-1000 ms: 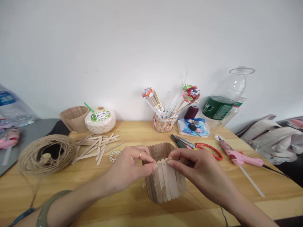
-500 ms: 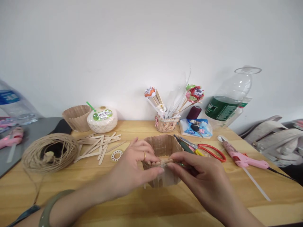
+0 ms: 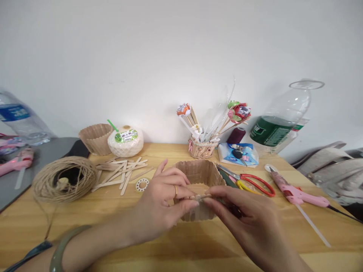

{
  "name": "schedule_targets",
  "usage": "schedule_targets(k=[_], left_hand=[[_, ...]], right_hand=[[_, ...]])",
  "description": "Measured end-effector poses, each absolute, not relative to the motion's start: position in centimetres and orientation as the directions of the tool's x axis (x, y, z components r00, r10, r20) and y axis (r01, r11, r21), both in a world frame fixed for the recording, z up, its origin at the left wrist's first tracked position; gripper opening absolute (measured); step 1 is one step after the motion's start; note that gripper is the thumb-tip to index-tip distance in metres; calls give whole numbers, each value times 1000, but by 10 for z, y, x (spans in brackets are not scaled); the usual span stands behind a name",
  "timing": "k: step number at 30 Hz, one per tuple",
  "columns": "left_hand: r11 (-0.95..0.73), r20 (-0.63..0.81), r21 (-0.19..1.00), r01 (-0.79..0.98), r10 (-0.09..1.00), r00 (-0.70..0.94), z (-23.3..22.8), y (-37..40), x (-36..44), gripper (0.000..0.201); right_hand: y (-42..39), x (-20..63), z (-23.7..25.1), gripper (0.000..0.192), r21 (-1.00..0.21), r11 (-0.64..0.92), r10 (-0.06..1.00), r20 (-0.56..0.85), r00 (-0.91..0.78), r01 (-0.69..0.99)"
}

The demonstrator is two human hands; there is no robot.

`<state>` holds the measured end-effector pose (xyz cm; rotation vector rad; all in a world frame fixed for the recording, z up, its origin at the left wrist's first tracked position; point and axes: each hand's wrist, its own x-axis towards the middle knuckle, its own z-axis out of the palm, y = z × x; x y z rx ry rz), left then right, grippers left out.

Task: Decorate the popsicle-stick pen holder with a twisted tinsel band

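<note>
In front of me stands a small basket made of upright wooden craft sticks (image 3: 195, 170), with a scalloped rim. My left hand (image 3: 166, 198), wearing a ring, pinches the near rim with its thumb in front and fingers inside. Against the same stretch of rim, my right hand (image 3: 244, 213) is closed, thumb and forefinger pressed together. A small pale, shiny bit shows between the two sets of fingertips; its kind cannot be made out. My hands hide much of the basket's near side.
Loose craft sticks (image 3: 124, 170) and a twine coil (image 3: 65, 179) lie left, near a second basket (image 3: 96, 139) and a wrapped coconut (image 3: 126, 141). Red-handled scissors (image 3: 258, 183) and a pink glue gun (image 3: 300, 196) lie right. A flower holder (image 3: 202, 148) stands behind, a bottle (image 3: 279, 121) back right.
The view has shifted slightly, so the tabletop things sit farther right in the picture. Both hands stay at the basket's near rim, with small finger shifts.
</note>
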<state>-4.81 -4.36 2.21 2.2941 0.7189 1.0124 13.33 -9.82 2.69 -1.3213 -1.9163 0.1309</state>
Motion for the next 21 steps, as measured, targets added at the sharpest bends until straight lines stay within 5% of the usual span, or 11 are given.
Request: schedule_targets(k=[11,21], left_hand=[[-369,95,901,228,681,726,27,-23,-52,27],[-283,56,943,175,653,756,22,-19,-53,17]], right_hand=[[-80,141,36,22,-675,218,973,203,-106,705],[-80,141,34,20,-692,219,975,183,-126,688]])
